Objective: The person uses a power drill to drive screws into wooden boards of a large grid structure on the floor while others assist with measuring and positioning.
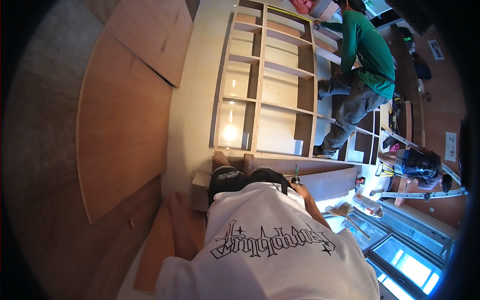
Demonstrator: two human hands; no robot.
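Observation:
My right hand point(298, 189) is closed around a drill point(296, 180), whose dark chuck and thin bit point up beside my right thigh. My left hand point(174, 201) hangs low at my left side, close to a reddish-brown board point(156, 247). It is dim and smeared, so its fingers cannot be made out. Past my bare feet lies a large wooden grid frame point(257, 100) with several open compartments. A person in a green top point(369, 50) steps among its bars and holds a yellow tape measure point(290, 13) along the far edge.
Large plywood sheets point(125, 120) stand on the left. At right are a red power tool point(359, 181), a brush point(340, 210), a white container point(367, 205) and windows point(412, 265). Another person point(422, 167) is beside a ladder point(420, 194). A brown panel point(325, 184) lies near my right hand.

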